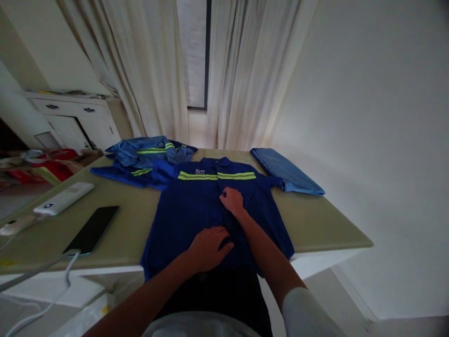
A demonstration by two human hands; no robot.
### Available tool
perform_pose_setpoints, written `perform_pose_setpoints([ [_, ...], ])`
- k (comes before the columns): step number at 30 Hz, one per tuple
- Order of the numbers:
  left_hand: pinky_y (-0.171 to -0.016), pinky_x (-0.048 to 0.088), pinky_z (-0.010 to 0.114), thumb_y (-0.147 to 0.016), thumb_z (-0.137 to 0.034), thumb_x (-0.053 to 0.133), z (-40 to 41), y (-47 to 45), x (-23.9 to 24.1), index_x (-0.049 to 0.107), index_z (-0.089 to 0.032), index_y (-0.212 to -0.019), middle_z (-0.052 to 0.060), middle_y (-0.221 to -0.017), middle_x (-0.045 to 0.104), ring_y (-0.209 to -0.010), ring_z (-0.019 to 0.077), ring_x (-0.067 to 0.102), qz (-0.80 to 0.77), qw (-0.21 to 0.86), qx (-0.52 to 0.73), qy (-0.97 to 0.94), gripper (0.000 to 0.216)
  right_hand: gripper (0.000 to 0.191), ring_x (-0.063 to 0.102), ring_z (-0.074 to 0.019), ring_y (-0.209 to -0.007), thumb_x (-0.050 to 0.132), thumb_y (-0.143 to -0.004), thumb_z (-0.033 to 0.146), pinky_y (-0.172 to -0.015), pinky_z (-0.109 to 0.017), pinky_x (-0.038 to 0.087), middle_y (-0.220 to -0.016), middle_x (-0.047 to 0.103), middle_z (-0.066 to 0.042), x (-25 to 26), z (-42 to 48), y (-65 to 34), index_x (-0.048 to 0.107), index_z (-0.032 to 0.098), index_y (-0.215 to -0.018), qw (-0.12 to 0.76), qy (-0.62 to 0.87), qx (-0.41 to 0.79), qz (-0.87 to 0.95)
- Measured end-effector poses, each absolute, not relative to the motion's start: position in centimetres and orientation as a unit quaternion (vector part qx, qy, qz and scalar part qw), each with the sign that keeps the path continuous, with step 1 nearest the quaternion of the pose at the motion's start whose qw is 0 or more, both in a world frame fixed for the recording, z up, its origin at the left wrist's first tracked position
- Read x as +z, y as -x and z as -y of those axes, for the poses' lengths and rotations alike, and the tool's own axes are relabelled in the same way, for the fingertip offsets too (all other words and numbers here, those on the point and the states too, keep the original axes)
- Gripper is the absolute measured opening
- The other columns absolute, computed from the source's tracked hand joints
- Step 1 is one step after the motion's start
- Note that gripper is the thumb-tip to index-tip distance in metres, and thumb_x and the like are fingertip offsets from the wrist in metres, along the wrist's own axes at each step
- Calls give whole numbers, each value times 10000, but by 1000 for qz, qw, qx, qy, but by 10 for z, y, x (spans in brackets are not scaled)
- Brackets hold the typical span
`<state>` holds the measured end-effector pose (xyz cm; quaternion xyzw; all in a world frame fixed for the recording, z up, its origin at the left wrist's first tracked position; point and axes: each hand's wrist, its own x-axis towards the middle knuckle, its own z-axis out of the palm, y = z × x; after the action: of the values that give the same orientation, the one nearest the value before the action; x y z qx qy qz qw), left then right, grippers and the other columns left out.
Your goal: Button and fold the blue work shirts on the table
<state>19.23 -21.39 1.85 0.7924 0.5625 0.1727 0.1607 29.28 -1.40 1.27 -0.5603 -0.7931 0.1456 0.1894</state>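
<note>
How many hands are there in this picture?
2. The bare left hand is over the lower front of the spread-out, dark-blue fabric shirt; the bare right hand is farther up its front.

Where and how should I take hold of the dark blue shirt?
Probably by the hem, at its two bottom corners, coming from the near side. The dark blue shirt lies spread out with its collar at the far end, and the hem's left corner hangs past the near edge of the table, so it could likely be pinched from above and below.
</note>
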Motion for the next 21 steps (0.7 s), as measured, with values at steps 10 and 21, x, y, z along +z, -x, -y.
perform_pose_setpoints([
  [10, -1060, 482, 364, -1015, -193, 524, 41, -171, 9, 738, -190, -1201, 112, -1242, 724, -1149, 230, 657, -693, 114, 283, -653, 283, 212, 686, -192, -702, 713, -756, 324, -674, -299, 537, -792, 757, -32, -21, -25, -329, 750, 178, -906, 371, 459, 436, 679],
  [21, -964, 437, 441, -1037, -252, 480, 42, -162, -14, 731, -312, -1248, 76, -1240, 695, -1175, 276, 578, -684, 97, 245, -681, 334, 136, 584, -162, -673, 601, -816, 217, -678, -276, 430, -733, 622, 39, -13, -4, -320, 669, 232, -933, 362, 430, 253, 787],
])
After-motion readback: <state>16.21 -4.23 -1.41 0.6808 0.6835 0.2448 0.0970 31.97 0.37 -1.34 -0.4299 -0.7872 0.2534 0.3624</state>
